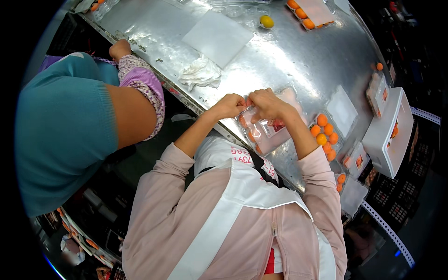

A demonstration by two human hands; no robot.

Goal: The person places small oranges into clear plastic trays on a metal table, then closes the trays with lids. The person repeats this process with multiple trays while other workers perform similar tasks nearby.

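A clear plastic clamshell pack [274, 140] lies at the table's near edge in front of me. Orange fruits show along its left side, beneath a pale pink sheet and a label with a picture. The fingertips of my left hand [230, 105] pinch its far left corner. Close beside them, my right hand [266, 103] grips the same edge, with its fingers bent over the lid. The exact grip of the fingertips is partly hidden. Just right of my right forearm, an open clamshell tray [323, 134] holds several orange fruits, and a white sheet [342, 109] lies in its lid.
A crumpled white cloth [202, 72] and a flat whitish sheet [218, 37] lie on the metal table [308, 63]. Beyond are a yellow fruit [266, 21] and another fruit tray [308, 23]. A white bin [386, 133] stands right. A co-worker's arm [130, 119] reaches the table edge at left.
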